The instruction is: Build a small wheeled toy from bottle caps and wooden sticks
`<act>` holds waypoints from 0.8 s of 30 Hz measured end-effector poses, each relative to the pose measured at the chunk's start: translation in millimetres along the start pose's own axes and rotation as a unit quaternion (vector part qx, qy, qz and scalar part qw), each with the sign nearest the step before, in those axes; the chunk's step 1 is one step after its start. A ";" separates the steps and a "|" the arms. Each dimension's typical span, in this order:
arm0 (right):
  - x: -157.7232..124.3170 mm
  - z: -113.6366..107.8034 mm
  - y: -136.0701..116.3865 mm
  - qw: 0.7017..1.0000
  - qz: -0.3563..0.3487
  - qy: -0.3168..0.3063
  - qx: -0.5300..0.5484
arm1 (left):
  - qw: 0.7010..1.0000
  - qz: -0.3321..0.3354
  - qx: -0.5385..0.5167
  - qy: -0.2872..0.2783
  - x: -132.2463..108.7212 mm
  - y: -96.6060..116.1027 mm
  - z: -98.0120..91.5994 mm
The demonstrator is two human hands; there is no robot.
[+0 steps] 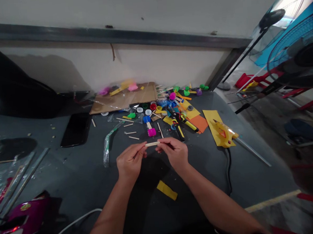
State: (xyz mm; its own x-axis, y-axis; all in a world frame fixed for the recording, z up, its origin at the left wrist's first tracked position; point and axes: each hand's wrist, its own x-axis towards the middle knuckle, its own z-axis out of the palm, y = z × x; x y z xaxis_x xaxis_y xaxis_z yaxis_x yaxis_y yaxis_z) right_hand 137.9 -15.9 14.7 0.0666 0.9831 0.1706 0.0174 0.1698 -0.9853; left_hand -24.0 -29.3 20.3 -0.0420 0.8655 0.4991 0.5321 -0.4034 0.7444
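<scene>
Between my two hands a short pale wooden stick [152, 144] is held level above the dark table. My left hand [131, 160] pinches its left end between thumb and fingers. The right end is pinched the same way by my right hand [174, 152]. Below the hands lies a yellow paper strip [167, 190]. Just beyond them are a pink and blue capped stick piece [149, 126] and several short loose sticks [133, 137]. Pliers with black and yellow handles [178, 126] rest ahead of my right hand.
A yellow glue gun [225, 135] with a black cord lies on yellow paper at right. The phone [76, 129], a clear bent wrapper [107, 144] and a purple device [32, 216] are to the left. Cardboard [134, 97] and bottle caps [148, 112] sit near the wall; a fan [301, 51] stands right.
</scene>
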 end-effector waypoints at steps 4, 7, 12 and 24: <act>0.1 -0.6 -0.5 1.000 -0.005 0.003 0.000 | 1.000 0.006 0.004 0.005 -0.4 -0.7 0.4; 0.2 -0.6 -0.5 1.000 -0.002 0.001 0.007 | 1.000 0.008 0.006 0.006 -0.1 -0.3 0.6; 0.9 -1.5 0.4 1.000 0.007 0.004 0.009 | 1.000 0.016 0.011 0.008 0.2 0.7 0.4; 2.3 1.1 1.5 1.000 0.017 0.019 0.012 | 0.978 -0.170 -0.121 0.015 0.2 0.8 2.6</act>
State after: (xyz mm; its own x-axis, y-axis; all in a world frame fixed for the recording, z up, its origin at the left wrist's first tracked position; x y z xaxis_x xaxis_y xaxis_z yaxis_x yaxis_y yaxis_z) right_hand 137.0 -13.3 13.6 0.1043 0.9851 0.1370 -0.0095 0.1387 -0.9903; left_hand -21.3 -28.7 19.9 -0.2089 0.9543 0.2139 0.2671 -0.1547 0.9512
